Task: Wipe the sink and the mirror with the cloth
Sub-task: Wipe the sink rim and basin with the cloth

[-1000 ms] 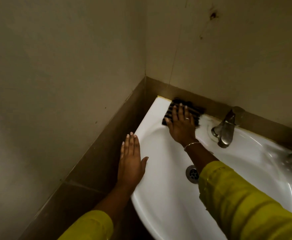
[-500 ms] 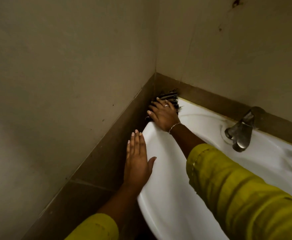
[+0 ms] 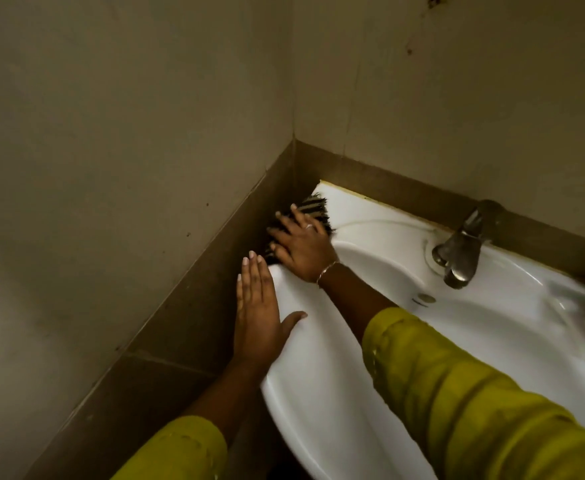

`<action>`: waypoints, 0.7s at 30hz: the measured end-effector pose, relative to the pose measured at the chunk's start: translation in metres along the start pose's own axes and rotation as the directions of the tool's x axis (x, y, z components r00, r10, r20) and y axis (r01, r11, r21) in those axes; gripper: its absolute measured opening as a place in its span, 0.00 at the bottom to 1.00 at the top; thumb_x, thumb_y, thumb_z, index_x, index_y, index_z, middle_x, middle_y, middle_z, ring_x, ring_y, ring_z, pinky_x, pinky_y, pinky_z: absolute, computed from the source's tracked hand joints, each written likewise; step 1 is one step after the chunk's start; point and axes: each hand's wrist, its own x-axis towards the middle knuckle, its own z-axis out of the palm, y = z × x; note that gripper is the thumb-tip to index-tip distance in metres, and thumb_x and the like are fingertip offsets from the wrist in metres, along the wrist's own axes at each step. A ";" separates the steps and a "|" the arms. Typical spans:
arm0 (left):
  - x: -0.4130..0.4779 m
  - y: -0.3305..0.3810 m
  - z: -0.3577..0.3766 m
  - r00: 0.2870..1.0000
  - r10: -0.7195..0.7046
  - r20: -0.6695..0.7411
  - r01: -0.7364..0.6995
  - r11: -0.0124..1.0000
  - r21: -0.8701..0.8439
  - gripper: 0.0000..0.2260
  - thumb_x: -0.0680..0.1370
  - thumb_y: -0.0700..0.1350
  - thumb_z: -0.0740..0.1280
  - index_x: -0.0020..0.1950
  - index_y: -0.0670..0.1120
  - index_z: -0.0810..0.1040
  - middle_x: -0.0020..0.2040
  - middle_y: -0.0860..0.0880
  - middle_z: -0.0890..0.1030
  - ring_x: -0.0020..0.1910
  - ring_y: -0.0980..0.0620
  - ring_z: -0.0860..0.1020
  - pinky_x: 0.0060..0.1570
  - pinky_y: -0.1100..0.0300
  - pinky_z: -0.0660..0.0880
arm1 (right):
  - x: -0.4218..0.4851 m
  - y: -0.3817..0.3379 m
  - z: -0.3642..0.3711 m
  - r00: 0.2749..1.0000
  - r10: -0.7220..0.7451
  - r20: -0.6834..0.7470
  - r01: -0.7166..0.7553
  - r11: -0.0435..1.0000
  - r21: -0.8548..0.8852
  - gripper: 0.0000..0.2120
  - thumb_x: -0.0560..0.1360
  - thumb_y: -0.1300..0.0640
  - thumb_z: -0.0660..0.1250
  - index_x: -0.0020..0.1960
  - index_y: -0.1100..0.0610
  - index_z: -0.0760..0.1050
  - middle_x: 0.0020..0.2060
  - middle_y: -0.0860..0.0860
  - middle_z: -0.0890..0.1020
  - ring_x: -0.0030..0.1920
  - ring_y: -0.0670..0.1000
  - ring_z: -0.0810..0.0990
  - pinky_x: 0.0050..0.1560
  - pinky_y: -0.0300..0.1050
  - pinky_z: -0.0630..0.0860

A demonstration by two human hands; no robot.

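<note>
The right hand presses the cloth flat-fingered on the sink rim. The left hand rests flat and empty. Risk: the overhanging cloth may drop beside the wall.

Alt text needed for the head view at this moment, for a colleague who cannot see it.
The right hand presses a dark striped cloth flat on the back-left rim corner of the white ceramic sink. The left hand rests flat on its left rim; a grey metal tap stands further right.

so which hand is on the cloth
The right hand, wearing a ring and bracelet, presses the striped cloth at the sink corner; the left hand rests flat on its rim.
</note>
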 end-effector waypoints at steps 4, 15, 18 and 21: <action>0.001 0.001 -0.001 1.000 0.014 0.002 -0.014 1.000 0.014 0.46 0.69 0.69 0.53 0.73 0.38 0.44 0.74 0.37 0.49 0.73 0.46 0.44 0.69 0.58 0.37 | 0.004 0.031 -0.010 0.983 0.184 -0.003 -0.184 0.980 -0.078 0.28 0.76 0.44 0.43 0.74 0.50 0.56 0.76 0.54 0.53 0.76 0.57 0.48 0.72 0.50 0.48; 0.000 0.003 -0.001 1.000 0.014 0.008 -0.015 0.999 0.050 0.44 0.69 0.66 0.56 0.73 0.36 0.47 0.74 0.37 0.50 0.72 0.46 0.44 0.70 0.54 0.40 | -0.074 0.086 -0.024 0.848 0.525 -0.065 -0.529 0.843 -0.095 0.26 0.80 0.46 0.47 0.76 0.52 0.48 0.76 0.55 0.48 0.76 0.58 0.44 0.73 0.56 0.46; 0.000 0.005 -0.003 1.000 0.014 0.024 -0.015 0.999 0.044 0.43 0.70 0.61 0.61 0.73 0.36 0.47 0.74 0.37 0.49 0.72 0.46 0.44 0.71 0.52 0.42 | -0.100 0.087 -0.024 0.810 0.579 -0.092 -0.585 0.808 -0.067 0.32 0.75 0.43 0.41 0.76 0.56 0.49 0.75 0.60 0.49 0.75 0.61 0.46 0.73 0.57 0.45; 0.000 0.005 -0.002 1.000 0.002 0.024 -0.003 0.999 0.044 0.43 0.71 0.61 0.61 0.73 0.36 0.47 0.74 0.37 0.50 0.72 0.46 0.44 0.70 0.52 0.42 | -0.118 0.083 -0.016 0.806 0.575 -0.139 -0.587 0.807 -0.065 0.30 0.76 0.45 0.46 0.75 0.57 0.52 0.74 0.62 0.54 0.75 0.62 0.52 0.72 0.59 0.49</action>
